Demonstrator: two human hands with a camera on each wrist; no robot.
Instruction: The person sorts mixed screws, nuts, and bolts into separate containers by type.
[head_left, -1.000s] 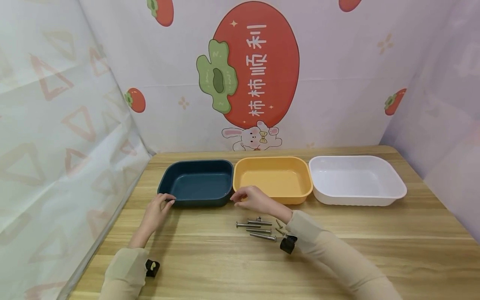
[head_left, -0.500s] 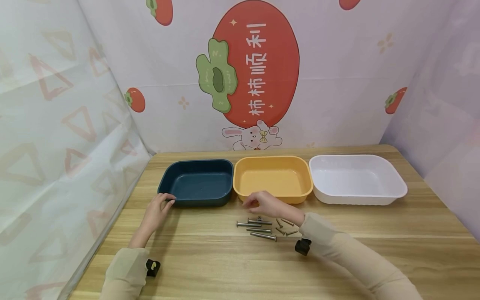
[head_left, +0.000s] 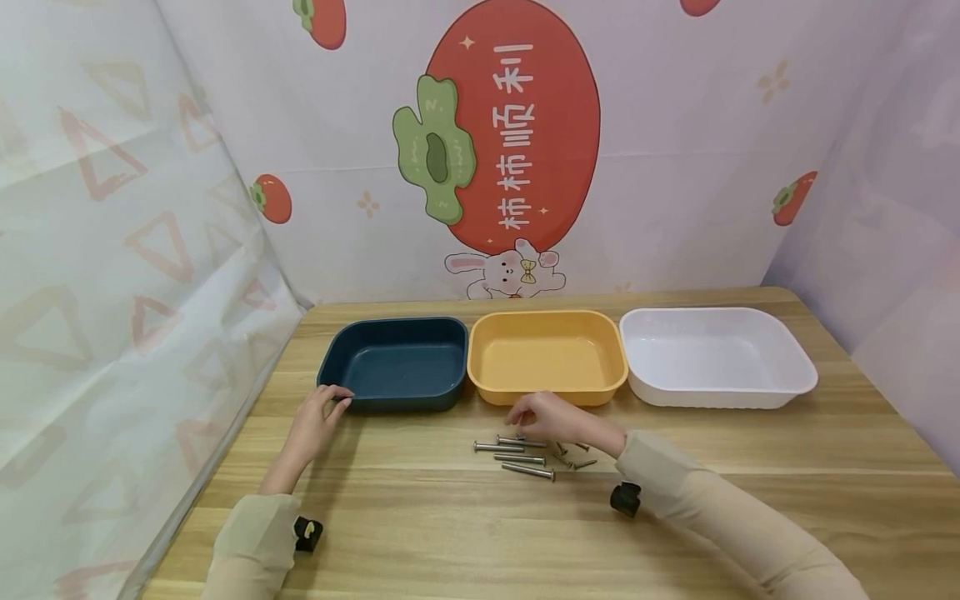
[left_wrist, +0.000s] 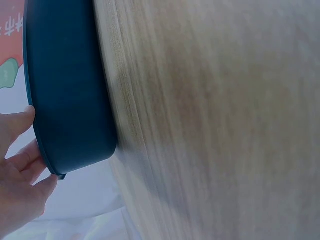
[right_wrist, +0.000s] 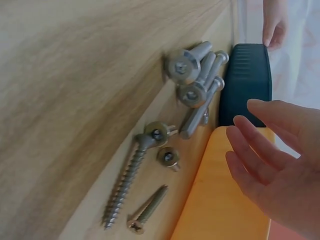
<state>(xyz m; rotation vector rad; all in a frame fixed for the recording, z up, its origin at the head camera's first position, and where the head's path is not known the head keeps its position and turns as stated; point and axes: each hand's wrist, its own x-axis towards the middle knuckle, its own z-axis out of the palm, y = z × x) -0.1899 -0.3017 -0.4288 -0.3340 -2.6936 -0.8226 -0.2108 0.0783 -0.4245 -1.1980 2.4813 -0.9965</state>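
Note:
My left hand [head_left: 337, 397] rests its fingertips on the front-left corner of a dark blue tray [head_left: 397, 362]; the left wrist view shows the fingers [left_wrist: 22, 150] lying fairly straight against the tray [left_wrist: 70, 90] rim. My right hand [head_left: 527, 417] hovers with relaxed fingers, holding nothing, just over a small pile of metal bolts [head_left: 517, 454] and wood screws [head_left: 573, 460] in front of an orange tray [head_left: 547, 358]. In the right wrist view the bolts [right_wrist: 192, 82] and screws [right_wrist: 127, 185] lie on the wood below the open right hand [right_wrist: 270, 170].
A white tray [head_left: 716, 358] stands to the right of the orange one, all three in a row at the back of the wooden table [head_left: 465, 533]. Patterned sheets wall in the left, back and right sides.
My right hand has drawn back from the gap between the blue and orange trays, moving right and nearer to me, and now hangs over the screws. The left hand has stayed put.

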